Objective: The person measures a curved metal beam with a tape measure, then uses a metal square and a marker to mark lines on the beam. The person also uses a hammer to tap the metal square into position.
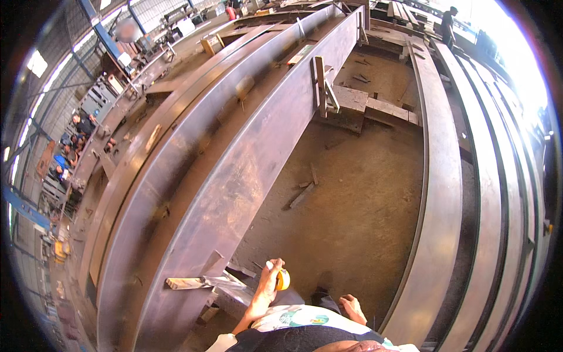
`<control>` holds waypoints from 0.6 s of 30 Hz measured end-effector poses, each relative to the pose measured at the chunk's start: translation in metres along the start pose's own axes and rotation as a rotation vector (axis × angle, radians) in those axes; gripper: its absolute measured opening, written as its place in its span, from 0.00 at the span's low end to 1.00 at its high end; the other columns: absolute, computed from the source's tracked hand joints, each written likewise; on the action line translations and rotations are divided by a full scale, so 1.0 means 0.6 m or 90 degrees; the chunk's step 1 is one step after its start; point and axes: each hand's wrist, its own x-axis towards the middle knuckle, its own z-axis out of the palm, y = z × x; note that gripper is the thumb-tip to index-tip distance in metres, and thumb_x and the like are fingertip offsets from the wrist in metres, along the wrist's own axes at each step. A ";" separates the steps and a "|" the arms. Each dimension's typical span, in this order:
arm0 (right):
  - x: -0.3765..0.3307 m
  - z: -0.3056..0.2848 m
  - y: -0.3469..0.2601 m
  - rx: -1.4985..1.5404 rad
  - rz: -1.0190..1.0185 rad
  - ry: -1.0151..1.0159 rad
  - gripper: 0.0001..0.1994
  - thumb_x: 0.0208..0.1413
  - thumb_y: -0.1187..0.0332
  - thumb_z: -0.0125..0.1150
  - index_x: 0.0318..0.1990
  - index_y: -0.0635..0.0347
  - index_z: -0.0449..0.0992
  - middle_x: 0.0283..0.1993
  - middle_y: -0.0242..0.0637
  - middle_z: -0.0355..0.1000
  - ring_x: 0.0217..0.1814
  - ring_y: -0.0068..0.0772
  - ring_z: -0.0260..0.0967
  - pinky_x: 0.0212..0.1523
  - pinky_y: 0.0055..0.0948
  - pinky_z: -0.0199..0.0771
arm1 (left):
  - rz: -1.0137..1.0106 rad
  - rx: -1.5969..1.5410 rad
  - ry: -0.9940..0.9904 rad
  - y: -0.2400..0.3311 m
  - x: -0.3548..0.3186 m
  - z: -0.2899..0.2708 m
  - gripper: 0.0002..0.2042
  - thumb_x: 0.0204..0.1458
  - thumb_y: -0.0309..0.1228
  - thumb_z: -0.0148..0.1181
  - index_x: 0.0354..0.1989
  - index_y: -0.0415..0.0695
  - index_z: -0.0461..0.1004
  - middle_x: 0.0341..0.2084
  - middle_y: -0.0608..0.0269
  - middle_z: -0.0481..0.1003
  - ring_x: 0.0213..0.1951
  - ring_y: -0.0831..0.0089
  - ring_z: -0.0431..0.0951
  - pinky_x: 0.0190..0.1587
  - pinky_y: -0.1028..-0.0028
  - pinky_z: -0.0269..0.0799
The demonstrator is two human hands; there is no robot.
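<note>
My left hand (267,287) is closed around a yellow tape measure (282,280), held in front of my body. A small pale spot shows at its fingertips, too small to make out. Lower and to the right is my right hand (353,309), its fingers curled in and its palm hidden; whether it holds anything does not show. Left of my left hand stands a long, deep steel beam (220,205), with a clamp-like metal piece (187,283) across its near end. Neither hand touches the beam.
A second upright metal piece (321,88) sits on the beam farther along. Several long steel sections (437,234) lie to my right. Steel scraps (302,195) lie on the brown floor between. Cross supports (352,105) span beyond. A person (449,28) stands far right; others are far left.
</note>
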 end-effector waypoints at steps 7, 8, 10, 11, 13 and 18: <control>0.096 -0.143 -0.241 -0.229 -0.160 0.020 0.16 0.57 0.62 0.61 0.46 0.67 0.78 0.38 0.43 0.79 0.39 0.36 0.76 0.42 0.36 0.74 | -0.006 -0.061 -0.045 0.035 0.124 0.148 0.18 0.61 0.52 0.57 0.41 0.48 0.74 0.30 0.72 0.70 0.33 0.81 0.73 0.33 0.79 0.69; 0.118 -0.163 -0.296 -0.213 -0.206 0.027 0.15 0.58 0.63 0.61 0.47 0.66 0.78 0.38 0.42 0.79 0.38 0.34 0.75 0.42 0.35 0.73 | -0.039 -0.148 -0.066 0.028 0.151 0.163 0.17 0.59 0.48 0.57 0.40 0.46 0.75 0.30 0.69 0.74 0.32 0.78 0.76 0.34 0.77 0.73; 0.203 -0.189 -0.367 -0.134 -0.230 0.044 0.14 0.61 0.64 0.60 0.48 0.66 0.77 0.39 0.39 0.79 0.38 0.30 0.74 0.40 0.33 0.72 | -0.091 -0.342 -0.132 0.062 0.195 0.205 0.16 0.57 0.44 0.57 0.41 0.43 0.76 0.30 0.64 0.77 0.31 0.73 0.80 0.34 0.74 0.77; 0.234 -0.191 -0.433 -0.078 -0.221 0.033 0.14 0.62 0.64 0.60 0.48 0.66 0.77 0.40 0.38 0.78 0.38 0.29 0.73 0.39 0.32 0.72 | -0.092 -0.366 -0.145 0.072 0.232 0.214 0.16 0.55 0.42 0.55 0.42 0.42 0.76 0.31 0.61 0.79 0.32 0.71 0.81 0.35 0.73 0.79; 0.304 -0.204 -0.535 0.069 -0.221 -0.025 0.15 0.63 0.62 0.60 0.49 0.66 0.76 0.40 0.35 0.76 0.38 0.25 0.70 0.39 0.30 0.70 | -0.064 -0.362 -0.162 0.103 0.312 0.242 0.15 0.54 0.40 0.57 0.43 0.42 0.75 0.31 0.61 0.78 0.32 0.71 0.80 0.34 0.73 0.79; 0.531 -0.309 -0.516 0.025 -0.222 0.219 0.15 0.60 0.60 0.60 0.41 0.66 0.76 0.33 0.35 0.72 0.37 0.29 0.66 0.38 0.32 0.67 | 0.007 -0.099 -0.205 0.237 0.520 0.383 0.14 0.57 0.36 0.59 0.49 0.46 0.68 0.37 0.62 0.75 0.38 0.72 0.78 0.42 0.71 0.78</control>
